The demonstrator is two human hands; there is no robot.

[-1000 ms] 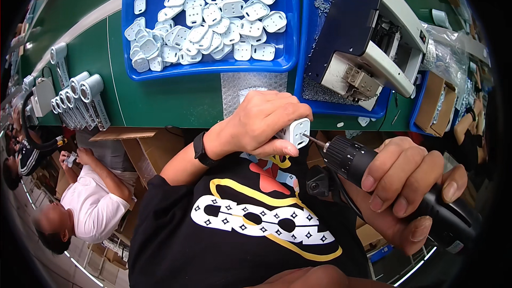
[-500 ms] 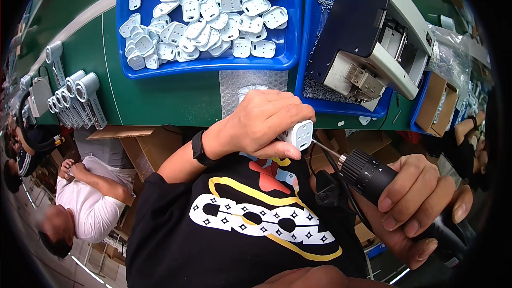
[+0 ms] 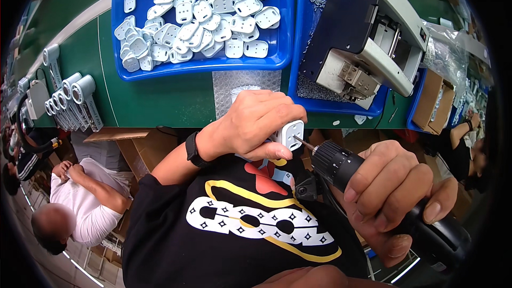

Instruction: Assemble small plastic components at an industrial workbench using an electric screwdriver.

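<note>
My left hand [image 3: 258,122] is closed around a white device whose flat end plate [image 3: 292,135], dotted with small holes, faces to the right. Most of that device is hidden by my fingers. In my right hand [image 3: 394,186] is a black electric screwdriver [image 3: 336,164], gripped by its body and pointing up and left. The tip of its thin bit meets the end plate near one of the holes; whether a screw sits there is too small to tell. Both hands are in front of my chest, just off the near edge of the green table [image 3: 181,101].
A blue tray [image 3: 202,68] holds many loose white plates. Right of it, another blue tray [image 3: 298,37] carries small screws and a dark-and-white screw feeder [image 3: 362,37]. White handheld fans [image 3: 80,93] stand at the left. A cardboard box [image 3: 434,104] is far right. A seated person [image 3: 88,197] is at left.
The screwdriver has moved left and slightly up, its bit going from the plate's edge onto its face. My left hand still grips the device, and the whole view has shifted slightly.
</note>
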